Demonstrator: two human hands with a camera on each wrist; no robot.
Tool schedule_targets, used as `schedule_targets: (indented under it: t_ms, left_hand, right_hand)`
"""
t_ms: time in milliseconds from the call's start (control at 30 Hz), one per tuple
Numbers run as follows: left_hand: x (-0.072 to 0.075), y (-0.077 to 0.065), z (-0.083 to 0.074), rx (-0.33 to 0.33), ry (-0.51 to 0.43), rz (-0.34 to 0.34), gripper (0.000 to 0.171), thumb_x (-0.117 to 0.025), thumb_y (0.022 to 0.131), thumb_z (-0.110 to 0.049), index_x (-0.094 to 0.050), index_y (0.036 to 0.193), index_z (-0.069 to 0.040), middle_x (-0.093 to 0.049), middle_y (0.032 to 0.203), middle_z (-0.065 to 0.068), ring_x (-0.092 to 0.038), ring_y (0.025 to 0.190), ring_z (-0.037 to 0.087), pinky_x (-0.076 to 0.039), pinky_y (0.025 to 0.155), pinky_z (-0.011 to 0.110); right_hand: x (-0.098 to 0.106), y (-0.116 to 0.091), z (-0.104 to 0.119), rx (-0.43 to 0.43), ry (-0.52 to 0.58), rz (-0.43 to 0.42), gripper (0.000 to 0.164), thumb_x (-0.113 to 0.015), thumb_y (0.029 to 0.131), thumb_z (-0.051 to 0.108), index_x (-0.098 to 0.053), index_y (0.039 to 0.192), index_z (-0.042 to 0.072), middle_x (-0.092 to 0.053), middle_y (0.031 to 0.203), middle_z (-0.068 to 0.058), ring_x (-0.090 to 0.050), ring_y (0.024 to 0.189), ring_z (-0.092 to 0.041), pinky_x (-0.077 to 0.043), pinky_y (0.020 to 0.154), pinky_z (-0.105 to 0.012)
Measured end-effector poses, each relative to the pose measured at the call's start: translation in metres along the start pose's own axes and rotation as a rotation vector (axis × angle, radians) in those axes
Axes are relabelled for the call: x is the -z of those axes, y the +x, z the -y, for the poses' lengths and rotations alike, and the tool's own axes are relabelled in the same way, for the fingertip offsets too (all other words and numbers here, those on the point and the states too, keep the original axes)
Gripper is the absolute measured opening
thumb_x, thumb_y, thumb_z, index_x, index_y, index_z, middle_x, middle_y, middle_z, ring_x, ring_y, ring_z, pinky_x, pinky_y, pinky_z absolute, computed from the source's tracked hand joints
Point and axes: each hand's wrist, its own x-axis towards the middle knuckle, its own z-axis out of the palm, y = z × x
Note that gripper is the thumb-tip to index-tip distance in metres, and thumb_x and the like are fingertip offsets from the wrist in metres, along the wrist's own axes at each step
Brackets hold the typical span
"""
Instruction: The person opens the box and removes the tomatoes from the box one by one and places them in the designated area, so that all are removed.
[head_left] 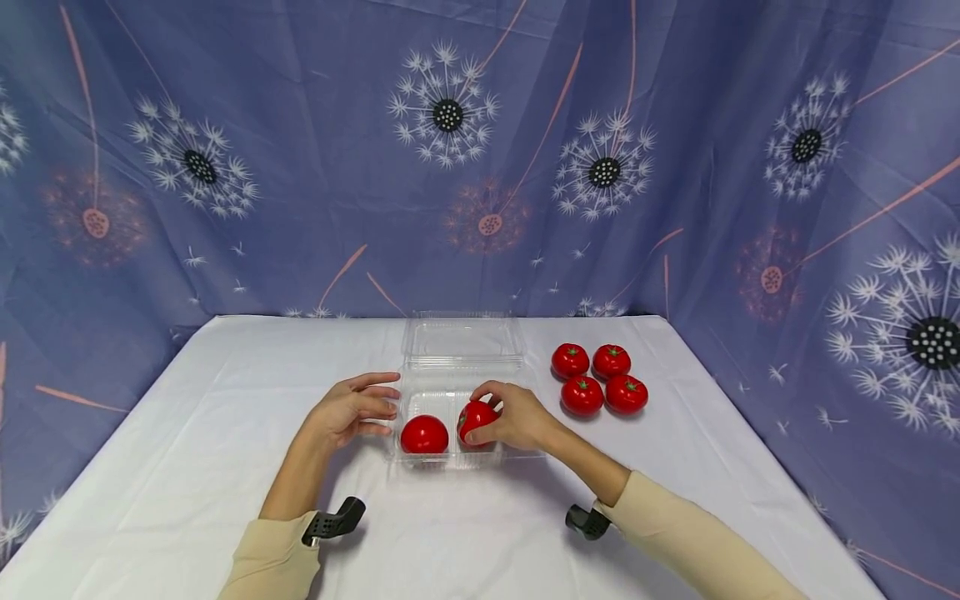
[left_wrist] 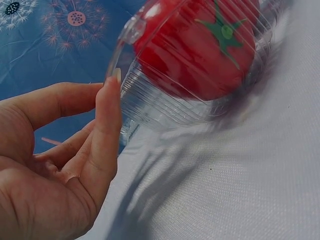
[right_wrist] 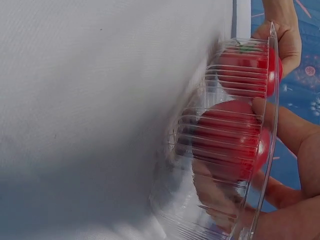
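A clear plastic clamshell box [head_left: 431, 403] lies with its lid [head_left: 463, 340] folded back behind it. In its front left part sits a red tomato [head_left: 424, 436]; its green star-shaped calyx shows through the ribbed wall in the left wrist view. My right hand [head_left: 521, 417] reaches in from the right and holds a second tomato [head_left: 477, 422], thumb in front and fingers behind, beside the first one. Seen through the box wall in the right wrist view, this tomato [right_wrist: 227, 142] sits low inside. My left hand [head_left: 348, 410] is at the left rim, fingertips against the plastic, fingers spread and relaxed.
Several more tomatoes [head_left: 582, 395] stand grouped to the right of the box, calyxes up. A white cloth [head_left: 187, 467] covers the table. A blue curtain [head_left: 337, 167] with dandelion print hangs behind the table and along its sides.
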Motion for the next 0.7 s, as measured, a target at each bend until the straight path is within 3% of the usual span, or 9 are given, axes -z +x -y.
schedule_targets:
  t_ms: [267, 700]
  left_hand:
    - [0.0001, 0.0013, -0.0034, -0.006, 0.006, -0.006, 0.071, -0.066, 0.087, 0.004, -0.039, 0.153, 0.001, -0.060, 0.128, 0.016, -0.070, 0.082, 0.016, -0.064, 0.065, 0.031]
    - [0.0012, 0.0002, 0.0002, 0.010, -0.011, -0.004, 0.072, -0.066, 0.086, 0.006, -0.039, 0.152, 0.002, -0.063, 0.125, 0.014, -0.071, 0.080, 0.014, -0.064, 0.065, 0.030]
  right_hand:
    - [0.0019, 0.0022, -0.0005, -0.033, -0.012, -0.062, 0.051, -0.092, 0.071, 0.028, -0.067, 0.115, 0.020, -0.071, 0.105, -0.003, -0.065, 0.093, -0.018, -0.058, 0.075, -0.029]
    - [0.0018, 0.0029, -0.0026, -0.068, -0.048, -0.058, 0.055, -0.092, 0.070, 0.027, -0.062, 0.115, 0.017, -0.071, 0.108, -0.007, -0.064, 0.094, -0.022, -0.057, 0.078, -0.032]
